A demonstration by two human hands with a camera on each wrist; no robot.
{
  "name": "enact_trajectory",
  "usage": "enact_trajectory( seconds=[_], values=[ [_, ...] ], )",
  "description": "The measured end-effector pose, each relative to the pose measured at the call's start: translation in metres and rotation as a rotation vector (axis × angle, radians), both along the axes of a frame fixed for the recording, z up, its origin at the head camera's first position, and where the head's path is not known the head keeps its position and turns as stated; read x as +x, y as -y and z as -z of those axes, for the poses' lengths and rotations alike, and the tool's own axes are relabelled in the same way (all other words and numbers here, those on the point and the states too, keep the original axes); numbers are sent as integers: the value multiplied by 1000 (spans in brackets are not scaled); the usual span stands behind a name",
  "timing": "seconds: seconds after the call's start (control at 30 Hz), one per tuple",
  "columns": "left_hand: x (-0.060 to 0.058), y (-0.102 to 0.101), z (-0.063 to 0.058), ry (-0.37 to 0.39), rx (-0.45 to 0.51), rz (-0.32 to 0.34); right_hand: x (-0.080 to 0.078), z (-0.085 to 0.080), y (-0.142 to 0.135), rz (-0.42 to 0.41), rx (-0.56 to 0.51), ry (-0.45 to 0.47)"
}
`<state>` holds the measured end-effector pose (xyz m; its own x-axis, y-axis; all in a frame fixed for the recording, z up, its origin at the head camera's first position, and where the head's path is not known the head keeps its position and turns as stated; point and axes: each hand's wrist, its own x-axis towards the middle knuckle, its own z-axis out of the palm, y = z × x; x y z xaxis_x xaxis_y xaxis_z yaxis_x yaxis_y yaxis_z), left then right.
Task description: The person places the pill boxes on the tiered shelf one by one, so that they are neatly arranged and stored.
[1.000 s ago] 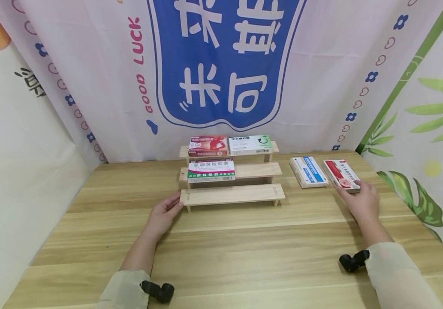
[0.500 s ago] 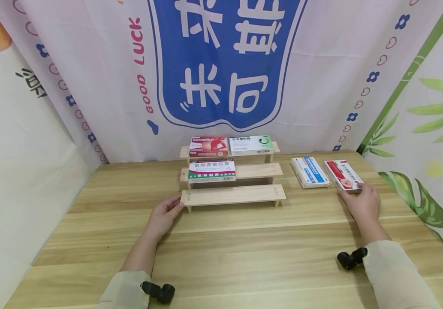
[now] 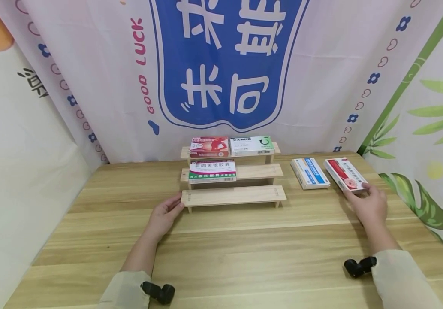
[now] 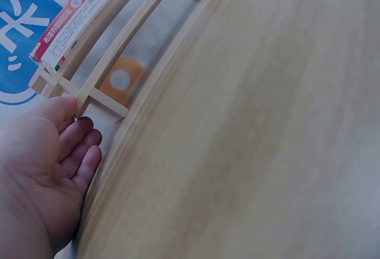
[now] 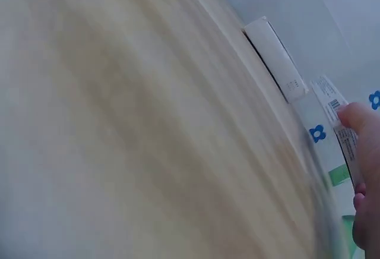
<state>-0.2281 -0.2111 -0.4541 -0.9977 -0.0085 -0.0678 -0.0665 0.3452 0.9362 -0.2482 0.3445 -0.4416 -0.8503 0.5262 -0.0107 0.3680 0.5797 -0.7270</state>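
Observation:
At the left end of a three-step wooden rack [image 3: 233,195], my left hand [image 3: 164,216] holds the lowest board. In the left wrist view the thumb of that hand [image 4: 41,170] lies against the board's end, with the fingers curled below it. My right hand [image 3: 369,208] pinches the near end of a red-and-white medicine box [image 3: 345,174] between thumb and fingers. From the right wrist view, this box [image 5: 335,107] appears raised off the tabletop. Beside it on the table lies a blue-and-white medicine box [image 3: 311,173].
On the top step sit a red medicine box [image 3: 209,146] and a white-and-green one [image 3: 252,146]. A white, purple and green box [image 3: 212,171] occupies the middle step's left half. A printed cloth [image 3: 321,86] hangs behind the wooden table [image 3: 244,266].
My right hand has shifted slightly to the right, and the red-and-white box has come up a little in its grip. The left hand keeps its place at the rack.

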Motion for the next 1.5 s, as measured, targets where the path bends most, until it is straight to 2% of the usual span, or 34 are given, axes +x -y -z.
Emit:
enact_trajectory(
  seconds=[0.17,0.33,0.57,1.07,1.2,1.5],
  values=[
    [0,0,0,-9,4,3,8,-17,0,-83,-13,-74],
    [0,1,1,-12,-2,4,16,-35,8,-234,-17,-153],
    [1,1,0,-18,-6,2,21,-54,23,-441,-54,-130],
    [0,0,-1,-17,4,2,18,-66,66,-698,-40,-137],
    [1,0,-2,-15,2,1,12,-66,82,-749,-49,-119],
    [1,0,1,-22,-1,7,-6,-58,113,-860,-50,-143]
  ],
)
